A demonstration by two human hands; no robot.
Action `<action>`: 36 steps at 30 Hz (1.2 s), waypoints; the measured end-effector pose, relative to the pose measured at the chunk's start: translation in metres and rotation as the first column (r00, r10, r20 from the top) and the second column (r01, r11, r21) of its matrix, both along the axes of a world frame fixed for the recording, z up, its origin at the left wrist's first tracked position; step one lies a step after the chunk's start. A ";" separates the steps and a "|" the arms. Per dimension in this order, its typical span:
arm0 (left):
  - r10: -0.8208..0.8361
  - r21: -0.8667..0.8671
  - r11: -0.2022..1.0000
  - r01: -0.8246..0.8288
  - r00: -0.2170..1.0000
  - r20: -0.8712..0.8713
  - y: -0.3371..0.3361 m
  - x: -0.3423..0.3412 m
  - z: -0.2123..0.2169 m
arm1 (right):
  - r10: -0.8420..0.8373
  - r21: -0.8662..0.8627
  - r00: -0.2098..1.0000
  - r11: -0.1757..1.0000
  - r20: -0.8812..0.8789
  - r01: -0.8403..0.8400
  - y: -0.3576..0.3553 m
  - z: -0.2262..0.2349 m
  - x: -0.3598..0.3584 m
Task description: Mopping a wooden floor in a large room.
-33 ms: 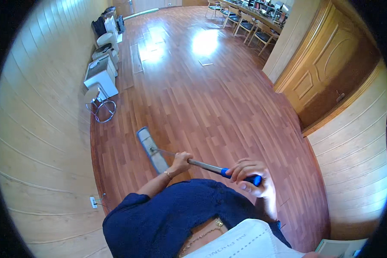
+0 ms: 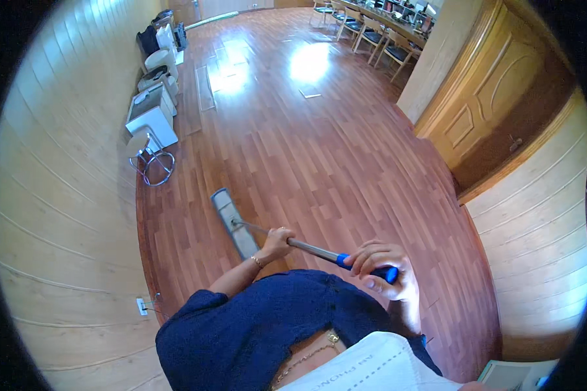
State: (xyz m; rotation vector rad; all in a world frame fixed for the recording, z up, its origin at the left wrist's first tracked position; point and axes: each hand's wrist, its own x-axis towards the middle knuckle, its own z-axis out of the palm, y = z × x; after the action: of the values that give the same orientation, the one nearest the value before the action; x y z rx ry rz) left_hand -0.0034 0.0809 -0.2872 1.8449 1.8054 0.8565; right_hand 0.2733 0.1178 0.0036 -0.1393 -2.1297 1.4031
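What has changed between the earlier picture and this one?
Nothing has visibly changed. The left hand still grips the metal part of the mop handle, the right hand still holds its blue grip, and the flat mop head lies in the same place on the wooden floor, near the wall.

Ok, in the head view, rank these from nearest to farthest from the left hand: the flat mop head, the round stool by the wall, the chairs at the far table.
From the left hand:
1. Flat mop head, just ahead-left on the floor.
2. Round stool, left, by the wall.
3. Chairs, far end, ahead-right.
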 end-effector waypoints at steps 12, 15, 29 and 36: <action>-0.569 0.084 0.822 0.564 0.820 0.061 0.134 0.179 -0.028 | -0.480 0.180 0.874 0.868 0.072 0.462 -0.025 0.002 0.142; -0.700 0.066 0.707 0.704 0.710 -0.076 0.143 0.248 -0.021 | -0.548 0.262 0.836 0.813 0.040 0.520 -0.039 0.009 0.190; -0.969 0.263 -0.193 0.945 -0.226 0.100 0.081 0.469 0.026 | -0.689 0.581 0.647 0.687 0.328 0.437 -0.140 0.123 0.277; -0.977 0.250 -0.071 0.966 -0.118 0.179 0.116 0.455 0.002 | -0.703 0.510 0.666 0.680 0.249 0.527 -0.133 0.101 0.278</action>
State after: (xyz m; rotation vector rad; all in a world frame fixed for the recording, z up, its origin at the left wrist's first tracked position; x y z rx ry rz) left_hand 0.4515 0.1967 -0.2852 2.1520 -0.2274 0.4086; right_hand 0.5511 -0.0155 0.1044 -1.0166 -2.3157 0.5259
